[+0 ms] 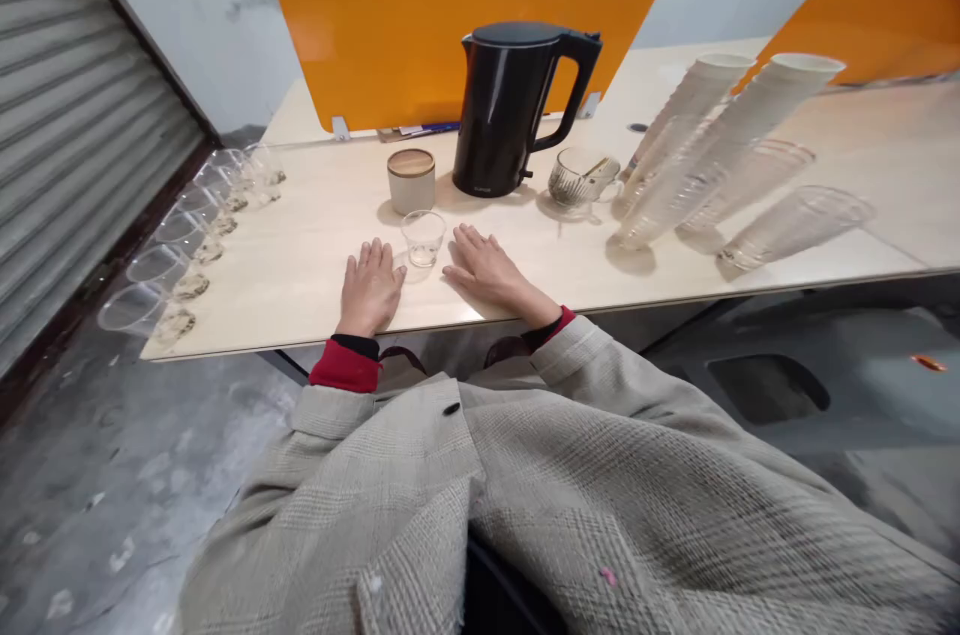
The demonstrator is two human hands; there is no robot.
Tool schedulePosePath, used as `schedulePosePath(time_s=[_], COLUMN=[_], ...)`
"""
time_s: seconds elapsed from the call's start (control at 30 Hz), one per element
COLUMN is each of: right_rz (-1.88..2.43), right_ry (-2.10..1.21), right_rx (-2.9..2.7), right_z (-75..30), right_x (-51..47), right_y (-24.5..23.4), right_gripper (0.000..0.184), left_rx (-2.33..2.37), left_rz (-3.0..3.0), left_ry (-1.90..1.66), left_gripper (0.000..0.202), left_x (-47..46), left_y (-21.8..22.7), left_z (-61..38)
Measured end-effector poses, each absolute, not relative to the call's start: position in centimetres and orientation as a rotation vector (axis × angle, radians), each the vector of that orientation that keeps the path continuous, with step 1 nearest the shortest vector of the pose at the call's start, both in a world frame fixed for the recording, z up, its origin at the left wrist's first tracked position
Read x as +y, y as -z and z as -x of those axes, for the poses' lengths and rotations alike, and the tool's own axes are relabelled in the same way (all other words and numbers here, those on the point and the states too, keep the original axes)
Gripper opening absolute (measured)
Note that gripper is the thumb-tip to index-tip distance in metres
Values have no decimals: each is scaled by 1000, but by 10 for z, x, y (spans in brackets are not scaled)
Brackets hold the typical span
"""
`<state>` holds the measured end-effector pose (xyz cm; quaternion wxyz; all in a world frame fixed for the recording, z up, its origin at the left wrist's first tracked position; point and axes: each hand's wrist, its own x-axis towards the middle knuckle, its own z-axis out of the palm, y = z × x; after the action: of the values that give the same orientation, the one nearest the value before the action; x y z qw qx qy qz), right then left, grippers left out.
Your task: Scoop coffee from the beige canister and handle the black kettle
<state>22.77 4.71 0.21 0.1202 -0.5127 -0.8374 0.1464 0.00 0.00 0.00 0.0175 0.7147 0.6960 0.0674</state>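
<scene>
Grey checked coat sleeves (525, 495) with red cuffs fill the near edge, leading to two bare hands laid flat on the pale tabletop (300, 255). Between the hands stands a small clear plastic cup (424, 237), upright, just beyond the fingertips and a little toward the far side. The left hand (370, 287) rests palm down to the cup's left, its grip spread and holding nothing. The right hand (487, 270) lies palm down to the cup's right, fingers likewise spread and empty, its index finger close to the cup's base but apart from it. The two hands sit about equally near the cup, the right reaching slightly farther forward.

Just beyond the cup stands a short grey canister with a wooden lid (411, 180). To its right is a black electric kettle (514, 110), its handle turned right. Right of that sits a glass mug (581, 180) with something pale inside. Farther right, leaning stacks of paper and clear cups (712, 145) lie across the tabletop. Along the left edge runs a row of clear cups (187, 240), each with a little brownish matter at the bottom. Orange dividers (390, 25) stand at the far side.
</scene>
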Motion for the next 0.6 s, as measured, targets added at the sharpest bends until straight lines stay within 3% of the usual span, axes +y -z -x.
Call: schedulePosePath(time_s=[0.2,0.47,0.6], right_rz=[1309,1177,1156], right_ry=[-662,-800,-737], right_rx=[-2045,-1836,-1837], right_z=[-207,-183,-176], right_x=[65,72,72], right_y=[2,17,9], right_gripper=[108,88,89], left_rx=[2306,2474,2471], left_rz=[-2177,-2037,-2041], left_ry=[-343,-406,-512], left_gripper=[63,55,54], left_x=[-18,-53,-57], left_y=[-5,3,9], left_z=[4,45,42])
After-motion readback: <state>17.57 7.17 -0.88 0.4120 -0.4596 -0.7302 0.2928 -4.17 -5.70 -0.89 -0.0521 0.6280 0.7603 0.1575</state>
